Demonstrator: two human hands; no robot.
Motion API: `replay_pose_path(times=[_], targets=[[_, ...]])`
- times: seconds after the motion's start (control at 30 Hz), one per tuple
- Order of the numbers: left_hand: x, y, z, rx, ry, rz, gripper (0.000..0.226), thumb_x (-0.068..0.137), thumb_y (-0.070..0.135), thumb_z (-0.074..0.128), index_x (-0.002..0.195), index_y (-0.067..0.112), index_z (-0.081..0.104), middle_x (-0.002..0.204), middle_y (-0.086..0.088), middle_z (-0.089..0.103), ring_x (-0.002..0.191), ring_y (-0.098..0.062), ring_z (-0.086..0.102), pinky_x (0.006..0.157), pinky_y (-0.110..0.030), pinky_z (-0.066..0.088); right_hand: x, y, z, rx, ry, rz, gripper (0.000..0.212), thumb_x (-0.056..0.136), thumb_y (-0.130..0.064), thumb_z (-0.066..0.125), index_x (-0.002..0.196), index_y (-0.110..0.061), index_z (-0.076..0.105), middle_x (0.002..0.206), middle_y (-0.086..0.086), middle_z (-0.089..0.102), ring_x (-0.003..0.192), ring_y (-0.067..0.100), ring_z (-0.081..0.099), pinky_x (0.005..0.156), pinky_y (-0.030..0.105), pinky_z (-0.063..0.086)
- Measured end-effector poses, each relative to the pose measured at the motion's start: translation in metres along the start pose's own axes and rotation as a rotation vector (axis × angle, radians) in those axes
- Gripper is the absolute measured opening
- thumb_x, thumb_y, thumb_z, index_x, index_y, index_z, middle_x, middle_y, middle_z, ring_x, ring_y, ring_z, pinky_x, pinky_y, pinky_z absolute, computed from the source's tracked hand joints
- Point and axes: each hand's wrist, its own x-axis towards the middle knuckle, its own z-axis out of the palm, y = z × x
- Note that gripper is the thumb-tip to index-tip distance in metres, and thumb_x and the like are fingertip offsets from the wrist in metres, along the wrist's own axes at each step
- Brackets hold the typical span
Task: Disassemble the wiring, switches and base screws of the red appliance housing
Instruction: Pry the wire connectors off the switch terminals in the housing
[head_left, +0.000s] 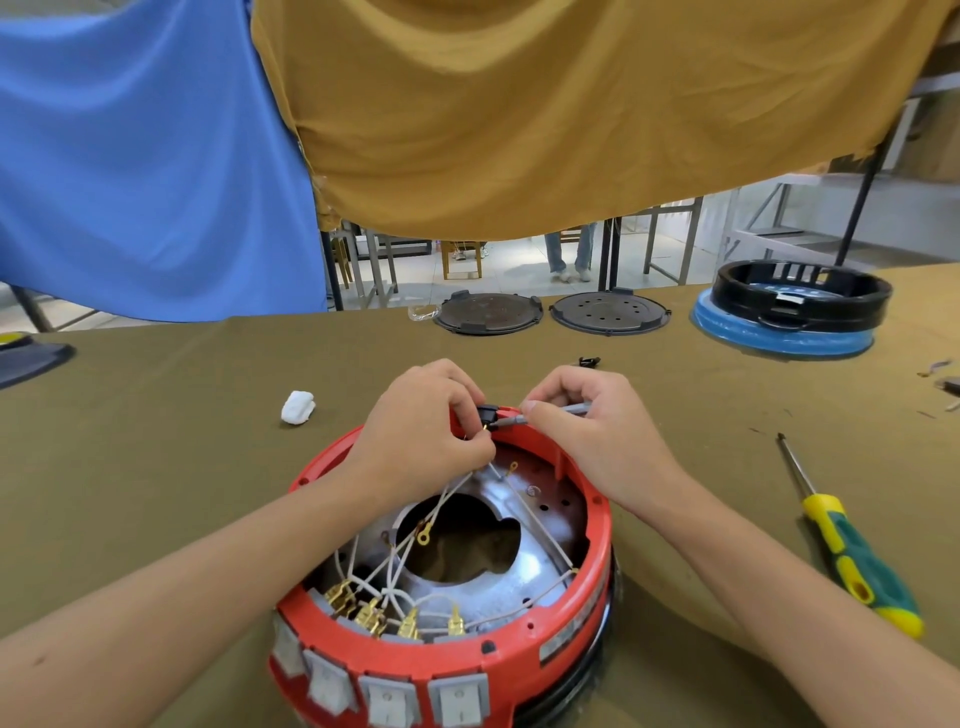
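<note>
No writing is showing legibly on any part. The round red plastic appliance housing (519, 631) is sitting open side up on the olive cloth-covered table (156, 441), directly beneath both hands, its row of four grey rocker switches (387, 693) facing the person. The left hand (421, 431) is pinching a small black connector (487, 414) at the housing's far rim, fingers curled. The right hand (592, 431) is gripping a slim grey tool (566, 410), lying roughly level and pointing left into that connector. White wires (452, 493) are trailing down below the left hand. A green-and-yellow-handled screwdriver (852, 556) is lying right of the right hand, tip pointing away.
</note>
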Motion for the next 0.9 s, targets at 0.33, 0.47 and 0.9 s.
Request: replay_pose_path(times=[0.33, 0.47, 0.9], targets=[[-0.0011, -0.0005, -0.0005, 0.001, -0.008, -0.006, 0.023, 0.072, 0.02, 0.076, 0.053, 0.028, 0.066, 0.091, 0.018, 0.064, 0.09, -0.006, 0.057, 0.08, -0.022, 0.043, -0.002, -0.0055, -0.0051, -0.079, -0.067, -0.075, 0.013, 0.092, -0.017, 0.067, 0.079, -0.017, 0.07, 0.071, 0.0, 0.068, 0.065, 0.022, 0.06, 0.061, 0.035, 0.046], [-0.0012, -0.0012, -0.0009, 0.012, -0.01, 0.005, 0.026, 0.072, 0.021, 0.076, 0.053, 0.032, 0.063, 0.091, 0.018, 0.064, 0.09, -0.006, 0.057, 0.077, -0.018, 0.042, -0.0019, -0.0062, -0.0056, -0.089, -0.086, -0.083, 0.014, 0.092, -0.017, 0.067, 0.078, -0.018, 0.07, 0.066, -0.006, 0.065, 0.06, 0.008, 0.055, 0.058, 0.027, 0.044], [-0.0003, -0.0024, -0.0024, 0.037, -0.027, 0.031, 0.032, 0.074, 0.021, 0.076, 0.052, 0.038, 0.061, 0.089, 0.02, 0.064, 0.089, -0.002, 0.055, 0.072, -0.009, 0.036, 0.0013, -0.0011, -0.0102, -0.115, -0.14, -0.11, 0.011, 0.094, -0.021, 0.068, 0.085, -0.022, 0.073, 0.08, -0.005, 0.071, 0.078, 0.013, 0.066, 0.076, 0.038, 0.055]])
